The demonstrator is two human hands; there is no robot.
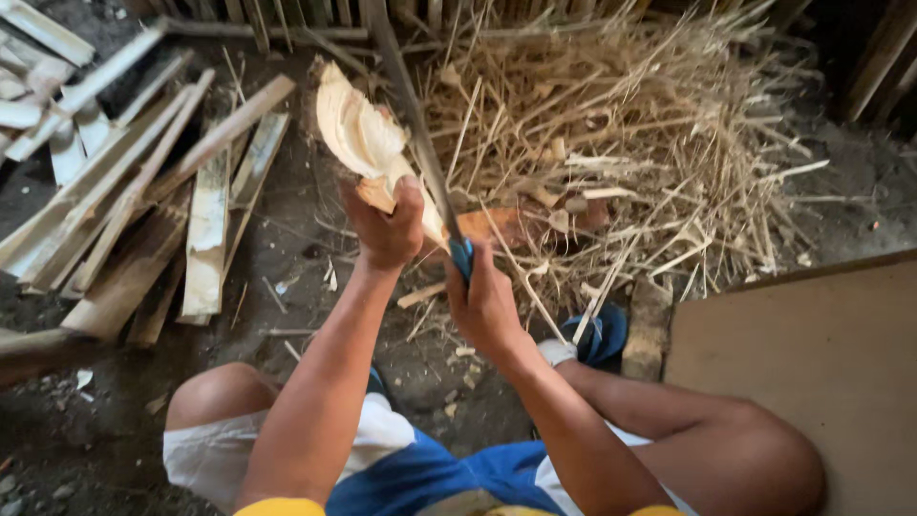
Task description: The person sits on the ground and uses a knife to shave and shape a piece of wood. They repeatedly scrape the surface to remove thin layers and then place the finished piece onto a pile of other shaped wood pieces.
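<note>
The left hand (pixel 385 225) is clenched round the lower end of a pale, curled piece of split wood (pixel 358 134), held up over the dirt floor (pixel 306 239) before the knees. It looks light and stiff but splintery, best gripped low. The right hand (pixel 485 306), arm bent, grasps the blue handle of a long knife (pixel 415 134) lying against the wood.

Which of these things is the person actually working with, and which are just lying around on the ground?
In use:
- left hand holding a pale curved wood piece
- right hand gripping a long blade with a blue handle, set against that piece

Lying about:
- split wooden slats on the ground at left
- heap of thin shavings and splinters
- flat brown board at right
</note>
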